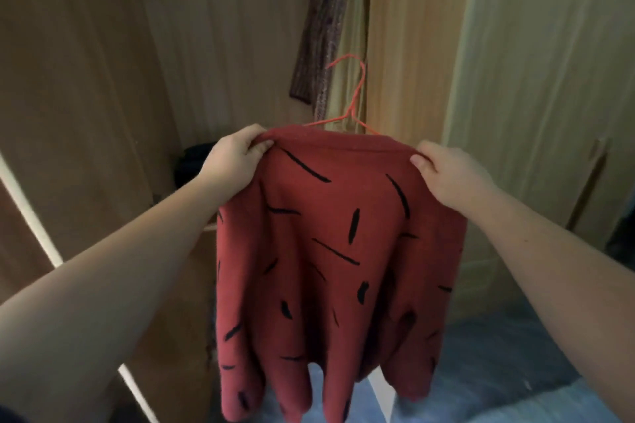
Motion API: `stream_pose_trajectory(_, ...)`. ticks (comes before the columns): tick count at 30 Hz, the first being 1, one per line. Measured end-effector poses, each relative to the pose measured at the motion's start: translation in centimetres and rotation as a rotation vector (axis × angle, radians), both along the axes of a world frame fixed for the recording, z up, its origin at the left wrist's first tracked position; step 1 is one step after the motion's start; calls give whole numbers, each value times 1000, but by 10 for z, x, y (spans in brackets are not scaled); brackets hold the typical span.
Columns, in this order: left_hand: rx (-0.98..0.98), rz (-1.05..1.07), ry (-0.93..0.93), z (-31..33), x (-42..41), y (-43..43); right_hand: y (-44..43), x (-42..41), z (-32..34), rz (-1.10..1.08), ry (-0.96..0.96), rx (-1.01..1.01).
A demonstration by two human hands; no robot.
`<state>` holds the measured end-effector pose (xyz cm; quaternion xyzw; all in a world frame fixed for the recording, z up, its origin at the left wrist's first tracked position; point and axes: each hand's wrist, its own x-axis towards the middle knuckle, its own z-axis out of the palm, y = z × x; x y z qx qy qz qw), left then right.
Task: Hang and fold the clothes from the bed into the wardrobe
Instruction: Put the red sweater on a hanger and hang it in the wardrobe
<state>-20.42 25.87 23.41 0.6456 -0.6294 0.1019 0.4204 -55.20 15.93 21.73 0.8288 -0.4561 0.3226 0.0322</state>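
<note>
Before the open wardrobe (103,86), you hold the red sweater (330,251) on its red wire hanger (354,103), hook up and free. Your left hand (237,154) and right hand (453,178), arms outstretched, each pinch a shoulder. Hanging is underway, it seems; next, lift the hook to a rail, unseen here.

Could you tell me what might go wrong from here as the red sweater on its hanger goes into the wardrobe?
1. The left hand and right hand pinch the red sweater at its shoulders, not the wire hanger; the hanger may tilt or slip out when lifted.
2. The hanger's free hook sits near the knitted scarf hanging in the wardrobe and could snag it.
</note>
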Motion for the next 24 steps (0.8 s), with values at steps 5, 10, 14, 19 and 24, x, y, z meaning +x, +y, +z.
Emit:
stream_pose_trajectory(5, 214, 147, -281, 8, 20, -33, -68, 51, -4, 74, 16, -125)
stream_pose_trajectory(10, 444, 159, -190, 20, 47, -70, -136, 88, 5, 174, -102, -260)
stream_pose_trajectory(14, 508, -79, 259, 23, 73, -89, -180, 118, 3, 242, -113, -286)
stream_pose_trajectory(19, 547, -45, 361, 23, 121, -117, -225, 157, 0, 387, -91, -188)
stream_pose_trajectory(24, 420, 92, 77, 25, 166, -159, -273, 197, 6, 408, -97, -155)
